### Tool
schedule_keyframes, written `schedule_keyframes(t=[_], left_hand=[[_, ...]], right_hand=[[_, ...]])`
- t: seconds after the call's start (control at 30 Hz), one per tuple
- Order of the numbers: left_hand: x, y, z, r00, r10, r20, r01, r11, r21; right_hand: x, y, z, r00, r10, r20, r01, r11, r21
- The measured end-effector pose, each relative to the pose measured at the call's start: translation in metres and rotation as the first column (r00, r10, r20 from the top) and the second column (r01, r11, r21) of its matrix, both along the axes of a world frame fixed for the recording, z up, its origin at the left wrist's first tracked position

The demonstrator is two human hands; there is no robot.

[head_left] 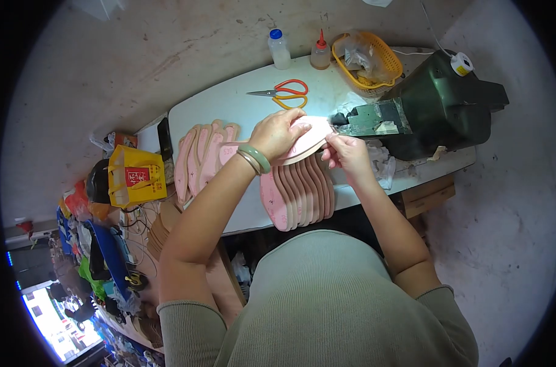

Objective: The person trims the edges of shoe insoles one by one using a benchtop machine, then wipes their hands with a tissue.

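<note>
A pink shoe insole [309, 136] is held between my two hands, its far end up against the working head of a dark green machine [452, 101]. My left hand [276, 136], with bangles at the wrist, grips the insole from the left, thumb on top. At the insole's right edge, my right hand [350, 156] pinches it near the machine's head. Just below lies a fanned row of insoles [299, 192], pink on the top face. More pink insoles [198, 156] overlap on the table to the left. Exact contact with the machine is hidden by glare.
Scissors [281, 93] with red and orange handles lie behind my left hand. A blue-capped bottle [279, 50], a red-tipped bottle [320, 54] and a yellow basket [375, 76] stand along the wall. A yellow bag [134, 177] sits left of the white table [229, 101].
</note>
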State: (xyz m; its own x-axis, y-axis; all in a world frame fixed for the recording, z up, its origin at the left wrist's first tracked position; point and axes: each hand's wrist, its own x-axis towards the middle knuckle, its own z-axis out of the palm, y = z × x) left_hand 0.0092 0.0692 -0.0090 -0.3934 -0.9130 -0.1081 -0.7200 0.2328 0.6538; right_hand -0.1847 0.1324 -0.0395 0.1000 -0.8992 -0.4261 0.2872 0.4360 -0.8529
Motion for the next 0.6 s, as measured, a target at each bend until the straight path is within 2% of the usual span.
schedule_keyframes(t=[0.07,0.1,0.2,0.33,0.37,0.4,0.43,0.53,0.6], left_hand=[[-0.004,0.009,0.003,0.997,0.079,0.01,-0.079,0.995,0.061],[-0.007,0.016,0.001,0.993,0.121,-0.008,-0.121,0.993,-0.009],[-0.017,0.034,-0.001,0.977,0.209,-0.045,-0.207,0.977,0.057],[-0.03,0.046,-0.017,0.964,0.245,-0.105,-0.249,0.968,-0.021],[-0.034,0.049,-0.02,0.966,0.252,-0.053,-0.257,0.957,-0.132],[-0.037,0.05,-0.019,0.962,0.266,-0.061,-0.271,0.956,-0.113],[-0.041,0.051,-0.017,0.958,0.278,-0.069,-0.284,0.954,-0.094],[-0.042,0.046,-0.016,0.947,0.309,-0.09,-0.313,0.949,-0.034],[-0.041,0.039,-0.016,0.933,0.341,-0.114,-0.345,0.939,-0.014]], right_hand=[[-0.004,0.003,-0.001,1.0,0.014,-0.016,-0.014,1.0,-0.007],[-0.006,0.007,-0.002,1.0,0.019,-0.016,-0.019,1.0,0.001],[-0.009,0.026,-0.015,0.999,0.052,-0.013,-0.053,0.999,-0.01],[-0.012,0.064,-0.028,0.98,0.197,-0.003,-0.196,0.975,-0.104],[-0.01,0.076,-0.026,0.978,0.206,0.005,-0.205,0.976,-0.077],[-0.006,0.085,-0.019,0.976,0.216,0.013,-0.215,0.975,-0.049],[-0.004,0.091,-0.014,0.965,0.258,0.041,-0.26,0.962,0.081],[0.004,0.093,-0.027,0.987,0.155,-0.046,-0.158,0.985,-0.063],[0.0,0.085,-0.03,0.984,0.152,-0.09,-0.158,0.986,-0.062]])
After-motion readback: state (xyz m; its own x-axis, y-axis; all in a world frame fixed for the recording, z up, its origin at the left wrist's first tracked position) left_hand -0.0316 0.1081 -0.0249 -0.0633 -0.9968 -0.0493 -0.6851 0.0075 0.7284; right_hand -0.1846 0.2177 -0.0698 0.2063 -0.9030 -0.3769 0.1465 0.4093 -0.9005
